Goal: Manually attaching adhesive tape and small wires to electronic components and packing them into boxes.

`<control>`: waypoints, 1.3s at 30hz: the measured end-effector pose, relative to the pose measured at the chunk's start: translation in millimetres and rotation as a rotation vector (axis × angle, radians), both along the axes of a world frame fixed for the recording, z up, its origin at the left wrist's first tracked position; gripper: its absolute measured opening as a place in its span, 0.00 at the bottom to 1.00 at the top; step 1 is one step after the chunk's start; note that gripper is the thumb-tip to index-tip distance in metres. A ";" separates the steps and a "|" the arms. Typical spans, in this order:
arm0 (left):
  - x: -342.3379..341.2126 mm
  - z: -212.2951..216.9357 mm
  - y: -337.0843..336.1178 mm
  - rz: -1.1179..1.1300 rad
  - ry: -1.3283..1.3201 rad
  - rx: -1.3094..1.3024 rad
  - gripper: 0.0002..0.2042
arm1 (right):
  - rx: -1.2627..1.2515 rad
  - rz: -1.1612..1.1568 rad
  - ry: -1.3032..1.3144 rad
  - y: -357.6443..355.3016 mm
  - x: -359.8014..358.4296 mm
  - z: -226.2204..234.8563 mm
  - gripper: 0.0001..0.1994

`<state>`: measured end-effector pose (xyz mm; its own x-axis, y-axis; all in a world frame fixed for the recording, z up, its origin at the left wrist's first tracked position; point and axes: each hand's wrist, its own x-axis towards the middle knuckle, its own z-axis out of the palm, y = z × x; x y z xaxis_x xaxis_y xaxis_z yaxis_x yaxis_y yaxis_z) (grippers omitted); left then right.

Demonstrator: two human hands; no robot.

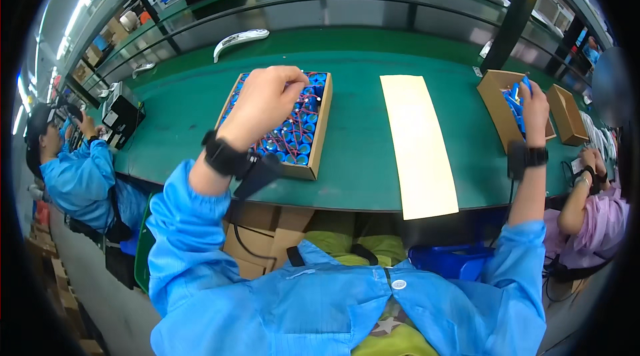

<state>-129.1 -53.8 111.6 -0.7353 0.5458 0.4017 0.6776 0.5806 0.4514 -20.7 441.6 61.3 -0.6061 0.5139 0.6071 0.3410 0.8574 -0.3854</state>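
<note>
My left hand (265,104) hovers over a shallow cardboard box (321,131) packed with several blue cylindrical parts with red wires (299,135); its fingers pinch together at the box's far end, and what they hold is too small to tell. My right hand (535,109) reaches to the right into a second cardboard box (492,99) and grips a blue cylindrical part (519,91) there. Both wrists wear black bands, and both arms are in blue sleeves.
A long pale yellow sheet (419,144) lies on the green bench (360,169) between the boxes. An empty cardboard box (568,113) sits far right. One seated person in blue (80,176) works at left, another in pink (597,213) at right. Cartons stand under the bench.
</note>
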 end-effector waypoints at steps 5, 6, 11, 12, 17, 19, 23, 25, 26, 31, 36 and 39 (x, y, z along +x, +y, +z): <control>-59.3 -40.9 27.0 -0.055 0.116 -0.278 0.08 | 0.078 -0.252 -0.365 90.0 -11.1 -47.2 0.16; -60.6 -42.6 29.0 -0.009 0.125 -0.287 0.08 | 0.102 -0.248 -0.341 77.7 -12.7 -39.3 0.16; -60.0 -51.5 35.2 0.051 0.191 -0.383 0.09 | 0.305 0.172 0.115 -13.5 -9.7 -16.9 0.10; -64.3 -52.8 29.4 0.014 0.212 -0.336 0.09 | 0.051 0.355 0.160 -68.4 -10.5 -4.9 0.10; -67.5 -25.5 0.8 0.013 -0.146 0.271 0.09 | -0.183 0.511 -0.349 -156.4 -28.2 -30.9 0.12; -49.4 -3.8 -3.5 -0.063 -0.466 0.635 0.11 | -0.182 0.475 -0.381 -160.1 -29.0 -44.9 0.13; 6.6 4.9 3.4 -0.248 -0.721 0.988 0.11 | -0.278 0.495 -0.422 -158.8 -39.9 -50.8 0.14; 36.4 -10.2 18.8 -0.250 -0.878 0.976 0.12 | -0.197 0.509 -0.372 -154.3 -49.9 -56.4 0.13; 53.5 -21.2 32.6 -0.286 -0.972 0.972 0.12 | -0.196 0.508 -0.375 -155.1 -53.8 -56.4 0.13; 71.8 -71.1 114.7 -0.344 -1.319 0.949 0.13 | -0.325 0.414 -0.436 -157.3 -75.1 -62.8 0.08; 28.7 -104.2 165.5 -0.109 -0.582 0.399 0.13 | -0.444 0.361 -0.439 -157.0 -78.3 -60.5 0.08; 13.4 -126.3 172.4 -0.061 -0.355 0.170 0.14 | -0.385 0.360 -0.381 -156.8 -79.5 -71.2 0.09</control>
<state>-115.6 118.7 -14.7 -0.8129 0.5406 0.2168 0.4932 0.4409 0.7499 -100.2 284.9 -9.9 -0.9177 0.3760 0.1284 0.2313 0.7684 -0.5968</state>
